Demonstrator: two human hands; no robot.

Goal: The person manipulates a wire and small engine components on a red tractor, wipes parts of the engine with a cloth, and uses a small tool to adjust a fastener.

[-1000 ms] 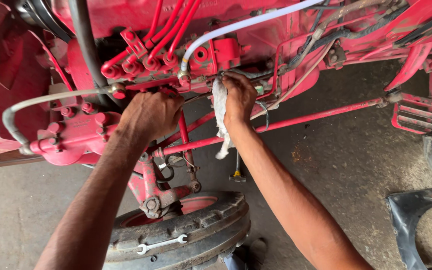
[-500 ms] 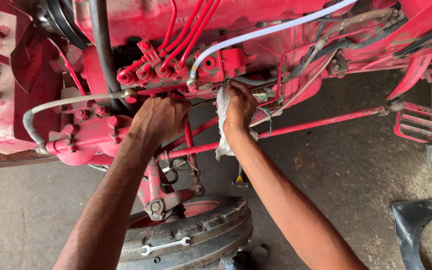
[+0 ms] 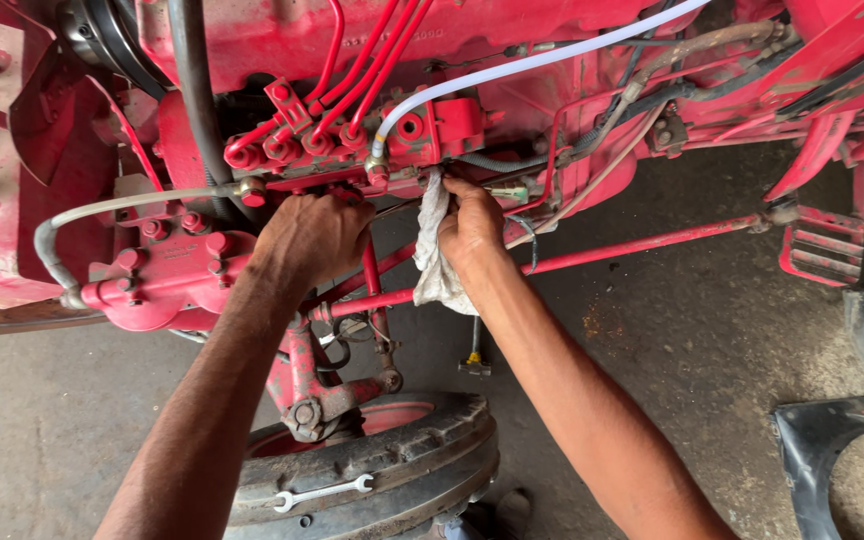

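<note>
A red tractor engine (image 3: pixel 512 30) fills the top of the view, its side facing the person. Below both forearms lies a black tyre (image 3: pixel 372 470), with a silver spanner (image 3: pixel 318 492) resting flat on its tread, well below the fingers of either hand. A long red rod (image 3: pixel 642 245) runs out to the right from just under the right hand's fingers. A grey hose (image 3: pixel 92 215) curves from the far left up to a fitting just left of the left hand's knuckles. A white tube (image 3: pixel 532 62) slants down from the upper right and ends at the red pump (image 3: pixel 422 135), just above the fingertips of both hands. 4 thin red pipes (image 3: pixel 372 50) rise from the pump toward the top edge.

The left hand (image 3: pixel 312 235) reaches under the pump with its fingers curled and tucked out of sight, so I cannot tell what they grip. The right hand (image 3: pixel 472 225) has its fingers pinched on a white rag (image 3: pixel 437 265), pressing the rag's upper end against the underside of the pump while the rest hangs down past the wrist.
</note>
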